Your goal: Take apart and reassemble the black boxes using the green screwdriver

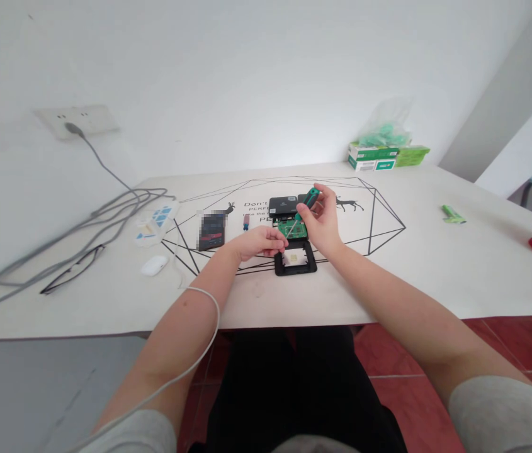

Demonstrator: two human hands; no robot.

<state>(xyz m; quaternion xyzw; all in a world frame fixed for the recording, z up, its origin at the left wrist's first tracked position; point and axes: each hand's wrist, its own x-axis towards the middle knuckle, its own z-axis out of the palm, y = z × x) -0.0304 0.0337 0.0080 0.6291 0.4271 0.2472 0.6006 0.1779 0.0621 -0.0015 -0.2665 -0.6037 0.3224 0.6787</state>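
Note:
In my right hand [325, 220] is a screwdriver [311, 197] with a green and black handle. Its shaft slants down to the left across a green circuit board [298, 230]. My left hand [262, 242] is closed in a pinch at the screwdriver's tip; whatever its fingertips hold is too small to make out. Just in front of the board lies an open black plastic casing [310, 267] with a pale plate inside. Behind the board sits a black box-shaped part [283, 206], its far right side partly hidden by my right hand.
To the left are a phone [211, 230], a small screwdriver [246, 222], a white earbud case [155, 265], a white and blue organiser box [157, 224], glasses [72, 270] and a grey cable [119, 233]. Green boxes [373, 155] stand at the back right. A white cord [213, 321] crosses my left forearm.

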